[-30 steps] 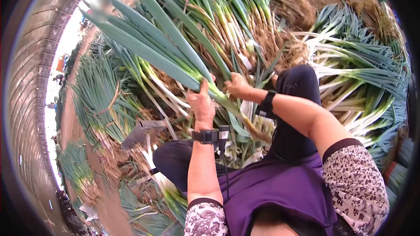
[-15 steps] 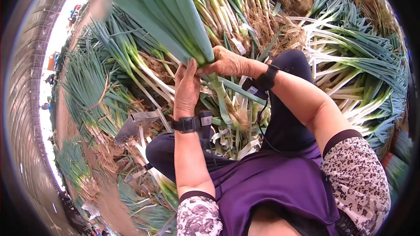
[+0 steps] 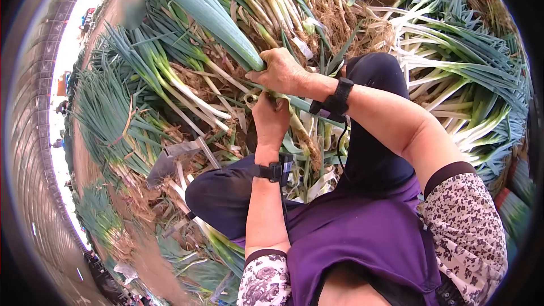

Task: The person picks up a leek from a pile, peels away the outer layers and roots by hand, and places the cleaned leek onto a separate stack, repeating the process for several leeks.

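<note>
A large green onion (image 3: 226,31) slants across the upper middle, its leaves pointing up and left. My right hand (image 3: 281,73) is wrapped around it at the base of the leaves. Just below, my left hand (image 3: 271,118) is closed on the stalk's outer layer, though its fingertips are partly hidden. A curled piece of sheath (image 3: 250,100) sticks out beside the left fingers. Under the hands, a pale stalk with a rooty end (image 3: 309,146) slopes down over loose peelings (image 3: 322,184).
Unpeeled onions with brown roots (image 3: 283,8) lie ahead and to the left. White-stemmed peeled onions (image 3: 453,82) are piled at right. A grey metal piece (image 3: 164,164) stands by my left knee (image 3: 212,198). Bare soil (image 3: 150,272) shows at lower left.
My left hand has moved down and right from the leaf base, its fingers now curled. The leaves have tilted further left, with my right hand still around them.
</note>
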### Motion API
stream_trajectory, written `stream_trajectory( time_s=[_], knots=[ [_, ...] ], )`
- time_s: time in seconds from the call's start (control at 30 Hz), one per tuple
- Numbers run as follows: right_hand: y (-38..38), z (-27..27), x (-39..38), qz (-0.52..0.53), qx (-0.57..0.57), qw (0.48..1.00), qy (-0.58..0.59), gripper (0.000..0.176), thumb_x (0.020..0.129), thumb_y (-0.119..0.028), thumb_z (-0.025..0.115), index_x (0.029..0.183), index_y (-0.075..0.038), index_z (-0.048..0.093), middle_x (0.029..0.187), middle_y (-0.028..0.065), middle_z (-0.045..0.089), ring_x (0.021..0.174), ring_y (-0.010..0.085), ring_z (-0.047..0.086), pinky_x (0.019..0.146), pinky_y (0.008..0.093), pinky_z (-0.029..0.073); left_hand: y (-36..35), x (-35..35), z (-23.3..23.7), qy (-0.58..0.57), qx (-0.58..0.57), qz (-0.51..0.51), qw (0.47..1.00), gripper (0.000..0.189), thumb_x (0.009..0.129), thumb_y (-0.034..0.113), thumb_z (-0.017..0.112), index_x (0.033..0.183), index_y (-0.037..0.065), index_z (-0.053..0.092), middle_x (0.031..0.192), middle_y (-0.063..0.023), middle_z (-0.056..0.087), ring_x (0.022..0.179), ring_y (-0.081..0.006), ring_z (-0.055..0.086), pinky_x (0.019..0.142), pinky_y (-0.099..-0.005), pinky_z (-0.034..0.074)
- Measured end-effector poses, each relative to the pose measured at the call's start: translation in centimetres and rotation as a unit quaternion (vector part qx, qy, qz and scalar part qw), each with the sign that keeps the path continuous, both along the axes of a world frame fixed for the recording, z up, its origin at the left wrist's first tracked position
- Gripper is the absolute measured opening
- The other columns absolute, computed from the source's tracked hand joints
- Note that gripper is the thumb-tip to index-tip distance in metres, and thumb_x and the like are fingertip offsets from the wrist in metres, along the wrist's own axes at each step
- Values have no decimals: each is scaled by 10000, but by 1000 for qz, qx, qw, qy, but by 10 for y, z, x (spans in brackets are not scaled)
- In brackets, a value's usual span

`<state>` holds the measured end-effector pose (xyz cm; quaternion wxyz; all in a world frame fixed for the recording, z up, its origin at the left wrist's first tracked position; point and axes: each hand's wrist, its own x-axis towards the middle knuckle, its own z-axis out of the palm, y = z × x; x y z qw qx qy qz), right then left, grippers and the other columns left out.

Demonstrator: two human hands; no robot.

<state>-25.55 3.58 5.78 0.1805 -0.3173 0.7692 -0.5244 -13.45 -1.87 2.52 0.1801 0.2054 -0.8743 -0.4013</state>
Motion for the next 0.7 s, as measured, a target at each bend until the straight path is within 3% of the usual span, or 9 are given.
stream_trajectory(
  time_s=[0.03,0.2,0.23,0.33,0.43,0.47,0.53,0.57,0.7],
  knots=[
    [-2,-1,2,-5,16,1000,19,349,734,-254,739,838,66,646,679,224,619,652,259,641,664,364,501,4,-1,-1,4,-5,21,1000,209,785,123,584,861,-72,576,784,-303,587,805,-469,569,679,-461,459],
    [-7,-1,6,-16,44,999,7,355,752,-271,744,827,64,656,654,148,640,626,202,641,626,353,516,9,0,-19,20,-99,102,990,194,783,134,575,748,-57,568,676,-270,585,699,-467,576,616,-466,456],
    [-5,2,5,-6,25,999,-41,377,720,-282,705,798,83,655,721,250,633,703,320,660,704,383,524,6,0,-20,11,-93,110,990,192,779,128,574,737,-59,571,661,-273,575,679,-464,571,607,-460,455],
    [3,12,-2,29,-16,996,-80,357,730,-282,742,850,49,685,766,152,679,720,198,656,718,324,512,0,6,-17,40,-89,115,989,187,804,110,553,733,-58,590,570,-207,579,549,-375,581,555,-413,453],
    [23,40,0,26,-47,992,-111,328,737,-271,756,874,22,700,769,102,684,698,135,631,703,293,502,-6,22,-30,122,392,128,903,219,925,110,471,873,-29,632,834,-84,648,710,-170,613,609,-304,493],
    [23,34,-5,24,-48,993,-108,328,737,-271,756,874,22,700,769,102,684,698,135,631,703,293,502,-9,31,-41,124,391,125,903,219,925,110,471,873,-29,632,834,-84,648,710,-170,613,609,-304,493],
    [20,20,-21,57,-191,957,-211,294,754,-252,747,878,12,705,769,82,682,677,117,611,690,283,494,-13,55,-47,63,627,155,761,250,930,177,530,1060,-33,569,1055,-128,612,889,-188,600,754,-294,502],
    [23,16,-29,60,-205,956,-201,274,770,-250,735,869,4,705,763,72,679,657,118,598,686,285,492,-14,63,-60,66,643,137,751,502,904,335,599,1223,-31,474,1127,-137,583,957,-175,576,819,-295,474],
    [29,9,-31,24,-159,971,-178,283,793,-266,716,876,4,699,747,65,670,648,106,596,658,280,492,1,43,-6,86,527,125,836,608,857,412,655,1291,17,495,1056,-78,619,944,-125,565,763,-247,456]
  ],
)
